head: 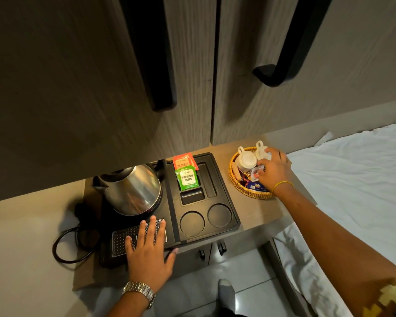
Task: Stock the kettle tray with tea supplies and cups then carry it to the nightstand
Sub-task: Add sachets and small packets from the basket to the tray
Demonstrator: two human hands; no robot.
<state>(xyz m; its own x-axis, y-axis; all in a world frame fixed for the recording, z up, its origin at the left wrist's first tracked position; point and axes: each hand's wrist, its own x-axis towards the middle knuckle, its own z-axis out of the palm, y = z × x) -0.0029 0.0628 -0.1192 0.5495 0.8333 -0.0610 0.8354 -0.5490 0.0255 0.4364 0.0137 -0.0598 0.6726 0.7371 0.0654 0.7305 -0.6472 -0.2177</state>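
Observation:
A black kettle tray (234,221) lies on a low wooden counter. A steel kettle (133,191) stands on its left half. An orange tea packet (183,160) and a green tea packet (188,178) lean in a slot at the tray's back; two round cup recesses (205,220) at the front hold nothing. My left hand (148,248) rests flat, fingers spread, on the perforated drip grille (121,240). My right hand (272,169) reaches into a wicker basket (238,186) right of the tray, fingers closed on a small white sachet (256,173). Two white cups (246,160) lie in the basket.
Tall wooden cabinet doors with black handles (156,65) rise behind the counter. A black power cord (64,245) loops left of the tray. A bed with a white sheet (352,179) lies to the right. Tiled floor (245,282) shows below the counter edge.

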